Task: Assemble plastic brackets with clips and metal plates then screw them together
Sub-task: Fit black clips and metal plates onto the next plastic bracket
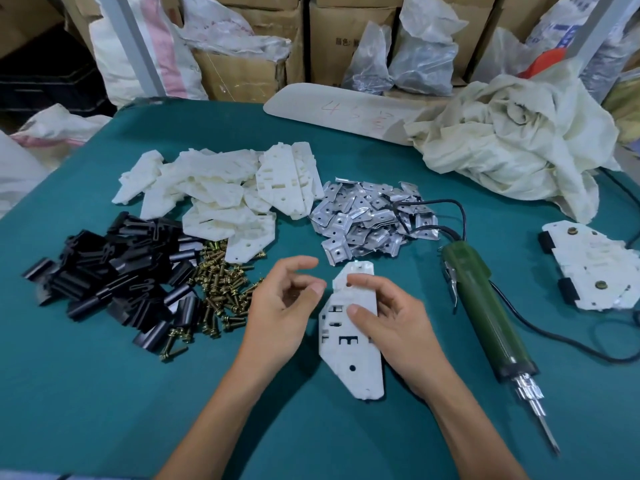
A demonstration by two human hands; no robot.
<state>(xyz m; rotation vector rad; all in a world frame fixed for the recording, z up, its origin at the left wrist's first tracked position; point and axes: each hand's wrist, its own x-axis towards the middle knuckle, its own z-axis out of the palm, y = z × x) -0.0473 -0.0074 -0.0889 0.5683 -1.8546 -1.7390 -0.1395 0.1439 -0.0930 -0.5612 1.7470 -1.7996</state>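
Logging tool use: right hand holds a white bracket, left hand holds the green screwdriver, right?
No. The head view shows the left hand empty; the green screwdriver lies on the table. The right hand does hold the white bracket.

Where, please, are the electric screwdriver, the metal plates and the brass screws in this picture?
electric screwdriver [485,306], head view, middle of its green body
metal plates [374,220], head view, centre of the silver pile
brass screws [221,289], head view, centre of the heap
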